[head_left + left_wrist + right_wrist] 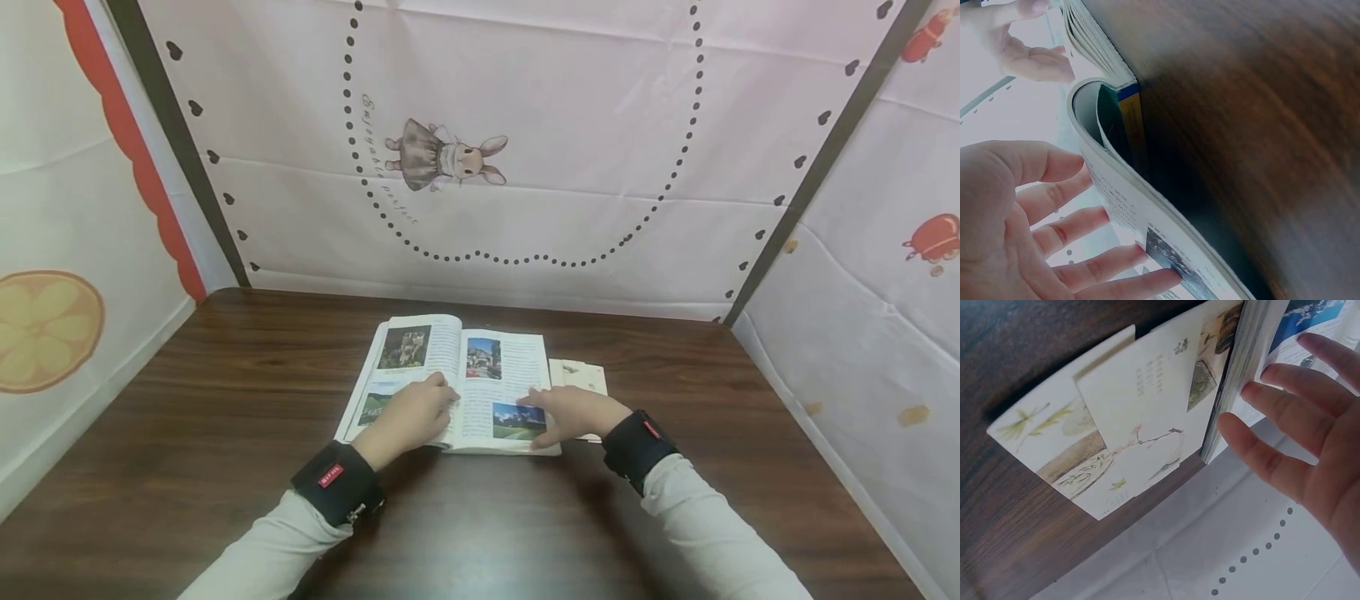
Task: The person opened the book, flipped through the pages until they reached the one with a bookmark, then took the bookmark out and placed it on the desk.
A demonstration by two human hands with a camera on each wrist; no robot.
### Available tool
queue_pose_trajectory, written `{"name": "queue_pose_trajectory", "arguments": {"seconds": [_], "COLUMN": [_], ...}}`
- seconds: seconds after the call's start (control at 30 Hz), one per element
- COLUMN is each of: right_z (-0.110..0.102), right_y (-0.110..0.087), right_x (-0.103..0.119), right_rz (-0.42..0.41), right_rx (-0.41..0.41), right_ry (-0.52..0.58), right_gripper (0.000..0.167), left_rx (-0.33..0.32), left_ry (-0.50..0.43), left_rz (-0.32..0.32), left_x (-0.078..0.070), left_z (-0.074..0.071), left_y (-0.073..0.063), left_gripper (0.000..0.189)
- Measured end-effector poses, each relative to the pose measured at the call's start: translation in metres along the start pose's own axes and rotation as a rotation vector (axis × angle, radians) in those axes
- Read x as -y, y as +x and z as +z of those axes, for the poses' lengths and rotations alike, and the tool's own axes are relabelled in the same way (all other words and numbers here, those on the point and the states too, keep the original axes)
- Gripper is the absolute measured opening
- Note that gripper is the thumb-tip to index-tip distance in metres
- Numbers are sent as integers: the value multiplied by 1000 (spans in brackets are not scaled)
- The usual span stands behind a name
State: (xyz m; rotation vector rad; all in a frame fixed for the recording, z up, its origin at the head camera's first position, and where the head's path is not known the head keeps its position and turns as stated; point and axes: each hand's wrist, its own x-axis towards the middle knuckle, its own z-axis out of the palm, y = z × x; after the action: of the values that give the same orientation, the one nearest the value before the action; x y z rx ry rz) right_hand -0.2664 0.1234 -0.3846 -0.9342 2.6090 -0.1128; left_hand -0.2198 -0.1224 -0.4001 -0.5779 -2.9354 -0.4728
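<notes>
An open book [521, 358] with printed text and colour photos lies on the wooden table. Over its left page, close to the spine fold, rests my left hand [412, 417]. In the left wrist view, the fingers [1075, 228] of that hand are extended along the page, and the page block bulges up from the yellow-and-blue spine. My right hand [573, 412] reaches over the lower right page, its fingers spread across a landscape photo and the thumb by the bottom edge. Cream cards [1141, 381] painted with plants lie beside the book, partly under the right hand in the head view.
The dark brown table [247, 417] spreads around the book. A white cloth wall [562, 167] with a printed rabbit and dots stands behind it. Patterned cloth walls also close in the left and right sides.
</notes>
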Motion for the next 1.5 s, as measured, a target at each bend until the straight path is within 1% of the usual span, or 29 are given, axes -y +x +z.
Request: {"name": "queue_pose_trajectory", "arguments": {"seconds": [0.1,0.2,0.33,0.4,0.43,0.53,0.63,0.7,0.8,0.9,0.97,1.1,1.17,1.2,1.27,1.3,1.33,1.37,1.4,1.5], "right_z": [0,2,3,3,2,0,-2,-4,-6,-8,-9,-11,-11,-11,-12,-12,-11,-10,-9,-4], "right_y": [-2,-2,-3,-3,-2,0,1,0,-1,-2,-3,-2,-1,0,1,0,0,0,-1,-3], "right_x": [0,1,2,2,2,2,3,5,7,9,10,11,10,10,7,6,5,3,2,-2], "right_rz": [-12,-22,-35,-50,-61,-90,-110,-119,-129,-158,-190,-260,-262,-249,-202,-167,-131,-97,-68,-2], "right_rx": [-16,-42,-101,-151,-179,-276,-394,-476,-584,-674,-731,-828,-868,-881,-888,-874,-836,-771,-688,-393], "right_ry": [-6,-33,-77,-102,-119,-174,-219,-231,-238,-231,-219,-187,-157,-138,-82,-51,-16,25,56,126], "right_gripper": [56,52,45,38,35,24,17,15,15,16,17,19,22,25,34,41,49,55,59,68], "left_rx": [-5,-14,-10,13,32,93,142,155,153,126,105,63,44,36,24,18,16,11,5,-38], "left_ry": [-9,-5,16,37,49,91,102,92,82,82,87,115,128,134,138,132,117,99,69,-38], "left_rz": [3,1,-7,-15,-19,-30,-46,-56,-60,-59,-55,-47,-44,-45,-52,-62,-78,-93,-113,-176], "left_x": [0,0,0,-1,-2,-5,-10,-13,-18,-22,-24,-25,-25,-25,-25,-25,-25,-25,-25,-24], "left_z": [0,0,0,0,-1,-1,1,2,4,6,7,8,7,7,7,7,6,6,6,4], "left_y": [-1,-1,-1,-1,-1,-1,-2,-2,-1,0,1,2,2,3,3,3,3,2,2,-1], "left_gripper": [27,27,27,31,35,59,82,90,95,94,89,68,57,53,45,43,41,40,40,46]}}
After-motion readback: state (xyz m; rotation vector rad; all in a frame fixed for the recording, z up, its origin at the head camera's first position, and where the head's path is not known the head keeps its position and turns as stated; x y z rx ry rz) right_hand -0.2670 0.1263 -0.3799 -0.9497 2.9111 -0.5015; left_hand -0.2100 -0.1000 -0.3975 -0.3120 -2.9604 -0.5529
